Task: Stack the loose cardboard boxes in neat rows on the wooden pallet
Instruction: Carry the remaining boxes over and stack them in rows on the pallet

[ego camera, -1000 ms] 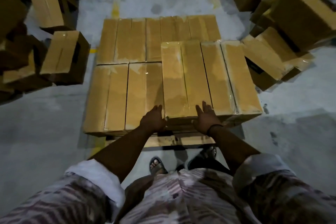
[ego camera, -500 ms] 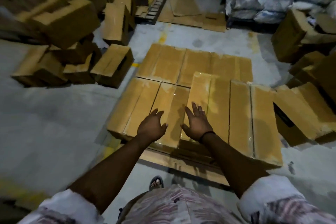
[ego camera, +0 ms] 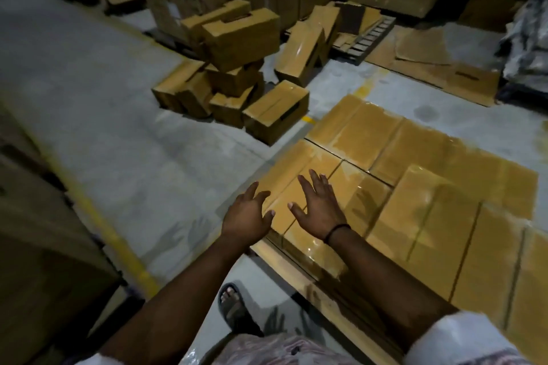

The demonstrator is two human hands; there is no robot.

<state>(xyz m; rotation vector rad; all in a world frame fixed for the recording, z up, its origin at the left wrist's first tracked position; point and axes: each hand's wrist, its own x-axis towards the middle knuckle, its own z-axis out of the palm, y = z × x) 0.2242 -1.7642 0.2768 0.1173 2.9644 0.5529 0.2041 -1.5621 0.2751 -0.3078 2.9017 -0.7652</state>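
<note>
Above the near left corner of the pale wooden pallet (ego camera: 299, 275), left hand (ego camera: 247, 218) and right hand (ego camera: 318, 213) hover, fingers spread and slack, grasping nothing. On the pallet, a flat layer of tan taped cardboard boxes (ego camera: 370, 133) lies in rows, with a second tier of boxes (ego camera: 430, 216) on its right side. Beyond the pallet's far left corner, a loose heap of tan cardboard boxes (ego camera: 237, 68) lies on the grey concrete floor (ego camera: 118, 127), with one single box (ego camera: 277, 111) just beside the pallet.

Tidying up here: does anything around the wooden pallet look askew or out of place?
Yes. Loose brown cardboard boxes lie in a jumbled heap on the grey concrete floor beyond the wooden pallet, tilted every way; one long box leans steeply. The taped boxes on the pallet lie flat in rows.
</note>
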